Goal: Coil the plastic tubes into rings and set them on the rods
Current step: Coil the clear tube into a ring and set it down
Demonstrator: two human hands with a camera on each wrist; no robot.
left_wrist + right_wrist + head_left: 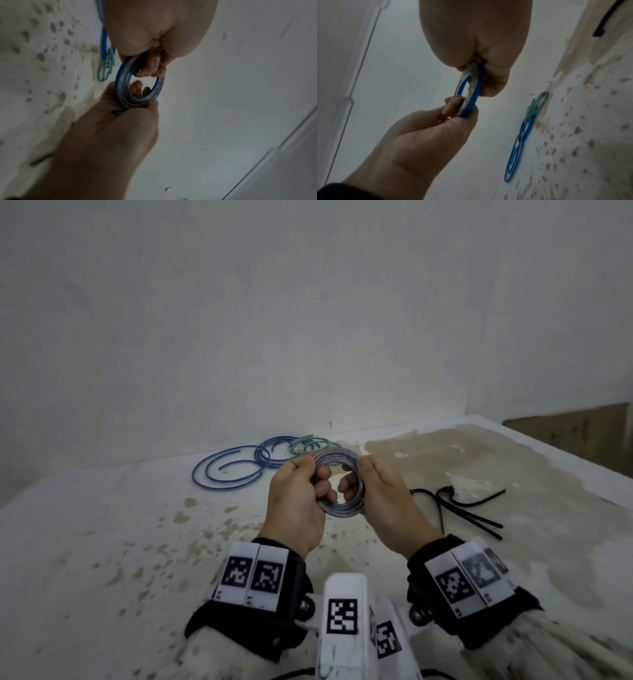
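A tight coil of clear, blue-striped tube [337,457] hangs in the air above the table, held between both hands. My left hand [308,477] pinches its left side, fingers hooked through the ring. My right hand [359,481] grips the right side, thumb on the outer edge. The left wrist view shows the coil [120,88] as a round ring of several turns; the right wrist view shows the coil [474,94] nearly edge-on. A loose blue tube [233,470] and a green tube [308,445] lie in open loops by the wall behind the hands.
Several thin black sticks [462,508] with looped ends lie flat on the table right of my right hand. The white table [120,542] is stained with brown spots. A pale wall [308,320] closes off its far edge; its right edge drops away.
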